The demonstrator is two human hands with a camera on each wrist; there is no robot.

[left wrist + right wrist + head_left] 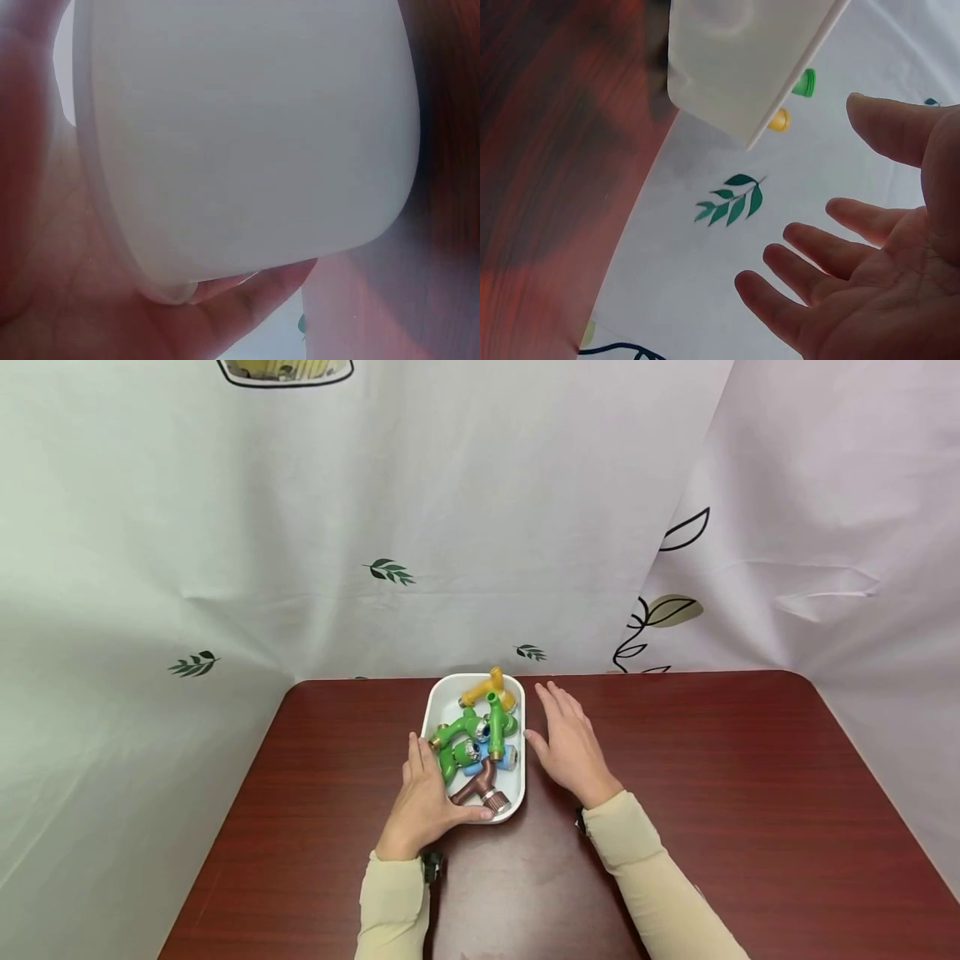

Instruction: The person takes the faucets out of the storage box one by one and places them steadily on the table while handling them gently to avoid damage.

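A white rectangular plastic bin (517, 806) stands on the table, holding several coloured tap-like pipe fittings. Inside are a yellow fitting (480, 687), several green ones, including an upright-lying green fitting (496, 727), a blue fitting (510, 757) and a brown fitting (487, 783). My left hand (423, 802) spans the bin's near left corner, its fingers along the left side and its thumb along the near rim. In the left wrist view the bin wall (255, 142) lies against that hand. Right of the bin, apart from it, my right hand (572, 747) has its fingers extended and holds nothing.
The dark red wooden table (675, 760) extends to both sides of the bin. A white cloth (480, 510) printed with leaves hangs behind the table's far edge and along the sides. Yellow and green fitting ends poke above the bin's rim.
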